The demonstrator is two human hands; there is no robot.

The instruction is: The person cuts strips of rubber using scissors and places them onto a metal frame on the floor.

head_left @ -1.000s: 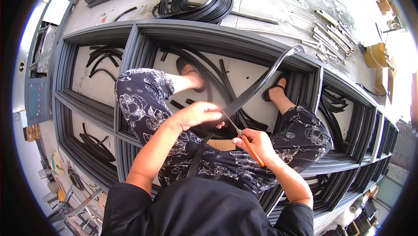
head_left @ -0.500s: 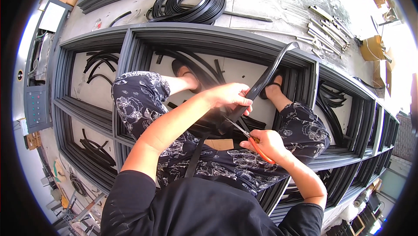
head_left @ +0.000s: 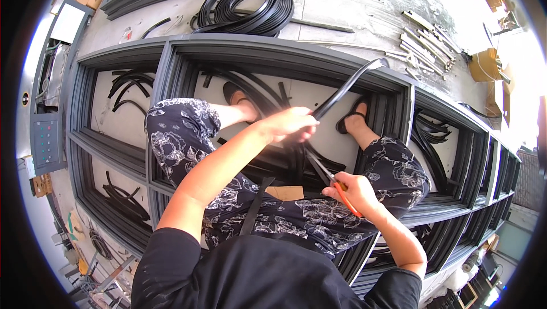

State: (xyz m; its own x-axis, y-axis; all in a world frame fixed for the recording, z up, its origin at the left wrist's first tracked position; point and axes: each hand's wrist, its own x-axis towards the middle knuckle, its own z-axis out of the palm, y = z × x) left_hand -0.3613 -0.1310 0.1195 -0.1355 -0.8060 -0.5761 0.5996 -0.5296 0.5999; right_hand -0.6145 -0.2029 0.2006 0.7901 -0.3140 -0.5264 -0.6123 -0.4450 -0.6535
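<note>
My left hand (head_left: 292, 125), slightly blurred, closes on a black rubber sealing strip (head_left: 348, 86). From my fingers the strip rises to the right and bends over the far rail of a grey metal frame (head_left: 285, 40). My right hand (head_left: 354, 191) grips orange-handled scissors (head_left: 346, 199). Their blades (head_left: 320, 165) point up and left, a short way below my left hand and apart from it. More black strip pieces (head_left: 245, 84) lie between my feet inside the frame; those beneath my left hand are smeared by motion.
A coil of black strip (head_left: 245, 7) lies beyond the frame. Cut strips (head_left: 131, 84) rest in a left opening, others (head_left: 430, 132) in a right one. Pale metal bars (head_left: 427, 41) and a cardboard box (head_left: 484, 65) are at far right. A control cabinet (head_left: 48, 141) stands left.
My left hand has moved a little left, away from the scissors. The strip's near part no longer lies by the blades, which now stand apart from it. My right hand has barely moved.
</note>
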